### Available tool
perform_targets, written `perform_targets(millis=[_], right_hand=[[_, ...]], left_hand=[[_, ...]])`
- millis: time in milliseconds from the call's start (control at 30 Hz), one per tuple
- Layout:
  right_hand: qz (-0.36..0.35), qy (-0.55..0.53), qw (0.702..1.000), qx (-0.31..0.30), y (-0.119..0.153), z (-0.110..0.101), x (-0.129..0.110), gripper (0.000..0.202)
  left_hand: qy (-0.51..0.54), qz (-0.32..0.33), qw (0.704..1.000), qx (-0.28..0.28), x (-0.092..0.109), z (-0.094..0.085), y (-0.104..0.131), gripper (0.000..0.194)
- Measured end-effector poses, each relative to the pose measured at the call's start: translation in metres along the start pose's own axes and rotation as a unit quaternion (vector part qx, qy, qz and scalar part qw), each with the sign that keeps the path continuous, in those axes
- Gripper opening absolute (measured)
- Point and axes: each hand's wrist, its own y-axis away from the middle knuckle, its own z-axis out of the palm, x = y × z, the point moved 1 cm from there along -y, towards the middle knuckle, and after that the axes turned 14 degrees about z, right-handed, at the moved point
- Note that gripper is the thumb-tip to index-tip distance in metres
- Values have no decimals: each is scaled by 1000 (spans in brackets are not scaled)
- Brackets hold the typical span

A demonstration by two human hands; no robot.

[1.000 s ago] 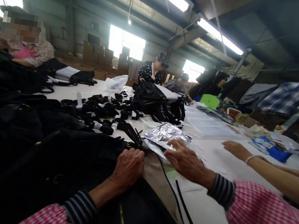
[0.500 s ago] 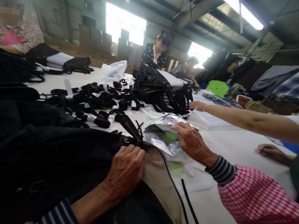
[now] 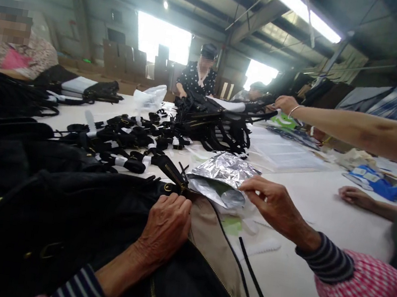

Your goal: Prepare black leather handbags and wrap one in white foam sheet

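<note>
My left hand (image 3: 166,226) is closed on the edge of a black bag (image 3: 68,228) lying open in front of me, its tan lining (image 3: 211,243) showing beside my knuckles. My right hand (image 3: 275,207) hovers just right of a crinkled silver foil pouch (image 3: 220,177) on the white table (image 3: 294,279); thumb and forefinger pinch something small and pale that I cannot make out. A black strap with a brass buckle (image 3: 173,174) runs from the bag toward the pouch.
A heap of black straps with white paper wraps (image 3: 128,137) lies mid-table. More black bags (image 3: 214,121) are stacked beyond it. A co-worker's bare arm (image 3: 356,128) reaches across from the right to those bags; another hand (image 3: 354,196) rests on the table. Other people stand at the far side.
My right hand has drawn back to the right, off the foil pouch. The co-worker's arm has risen and reached farther toward the stacked bags. My left hand stays on the bag.
</note>
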Motion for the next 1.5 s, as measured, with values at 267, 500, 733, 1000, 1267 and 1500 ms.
perform_targets(millis=[267,500,733,1000,1267,1500], right_hand=[[88,13,985,-145,98,10,24,24],[57,15,988,-145,79,-1,-2,19],[-131,30,982,-129,-93,46,-81,20],[-61,184,957,-215,-238,197,-110,16],[-63,231,949,-205,-231,224,-107,18],[-43,176,978,-101,-195,110,-91,17]], left_hand=[[9,18,1000,9,-2,2,2,16],[3,9,1000,-14,4,-2,3,10],[-12,35,999,7,1,10,4,5],[38,90,993,65,2,22,9,14],[55,95,990,83,-2,23,6,19],[22,64,997,36,-5,27,7,6]])
